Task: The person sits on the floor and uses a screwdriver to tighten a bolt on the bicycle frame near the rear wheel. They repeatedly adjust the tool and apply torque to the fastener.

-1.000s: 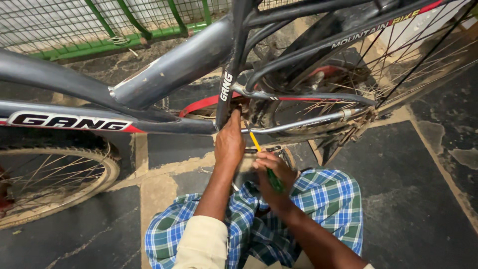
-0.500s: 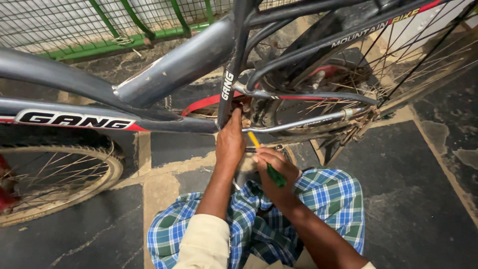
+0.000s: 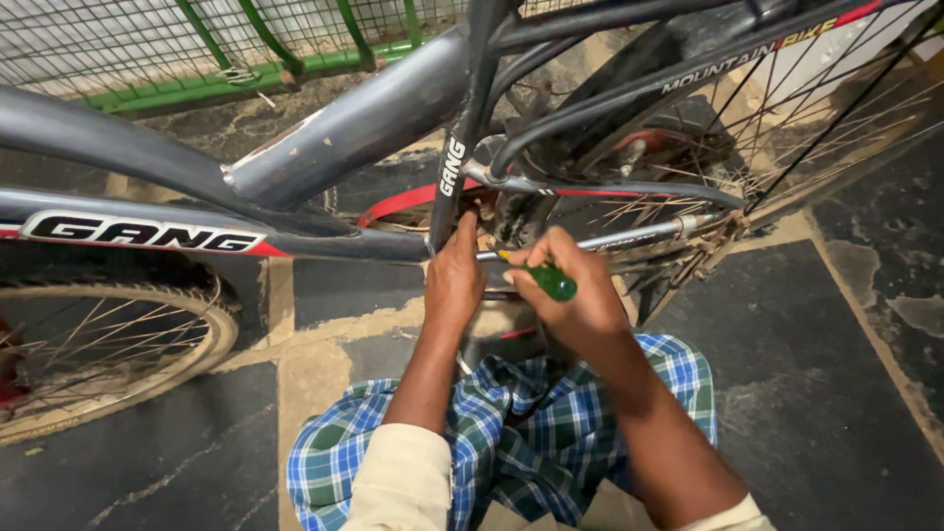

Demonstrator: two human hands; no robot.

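Since the earlier frame the right hand has come up and a bit left, so the green-handled screwdriver now lies nearly level w/ its tip aimed at the bike's crank area, instead of slanting down toward the lap. Left hand has hardly shifted; frame and wheels sit about where they were.

Head view, only one: person crouches beside a grey bicycle frame, knees in a blue-green checked cloth just below the hands. Left hand is closed flat vs the junction where the seat tube meets the lower tubes, fingers pressed up on the metal – prob. to steady the part while the tool works. Can't tell if it grips anything small; the fingertips are hidden behind the tube. Right hand is wrapped tight round the screwdriver handle, fist closed, yellow shank poking out toward the left hand and the dark, greasy parts there. Tip itself is hidden by the left hand, so contact can't be confirmed.

Rear wheel w/ spokes fills upper right, near the hands; chainstay runs just above the right knuckles. Front wheel sits lower left, well apart. Green mesh fence behind. Floor is dark slabs w/ pale joints.
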